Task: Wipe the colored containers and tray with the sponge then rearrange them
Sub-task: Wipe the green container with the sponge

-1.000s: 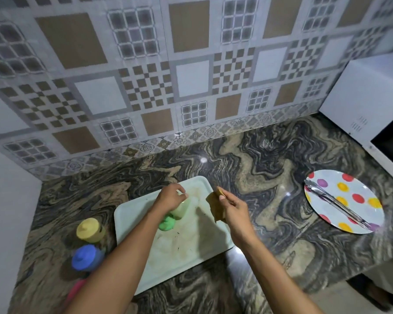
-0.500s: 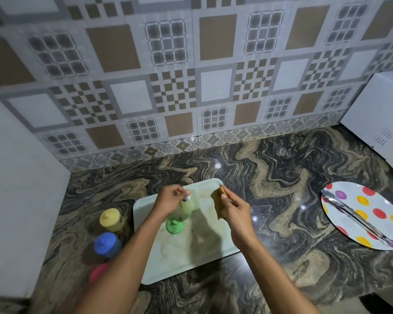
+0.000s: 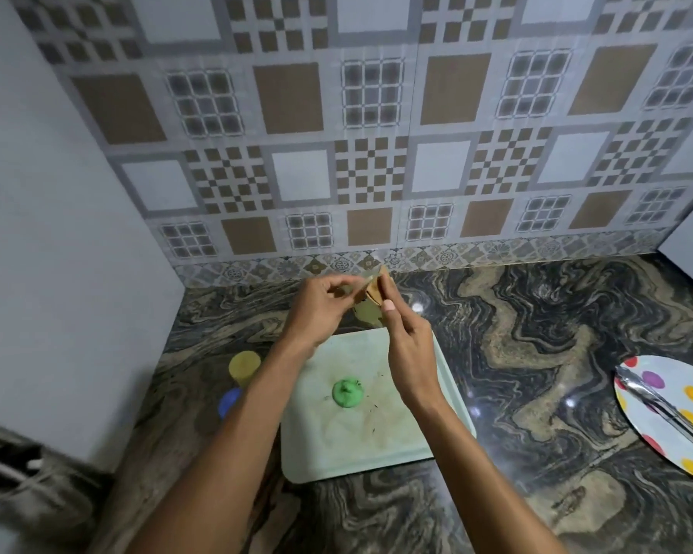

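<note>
left hand (image 3: 317, 313) grip: container (image 3: 367, 318), seemingly | right hand (image 3: 409, 353): sponge (image 3: 373, 291) touching it

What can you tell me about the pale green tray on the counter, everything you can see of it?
The tray is a pale mint rectangle with rounded corners and a low raised rim, plastic by its look. It lies flat on the marbled counter. Brownish smears and small dark specks mark its floor. A green lid rests on it left of centre. The person's forearms cross over it and hide parts of it.
</note>
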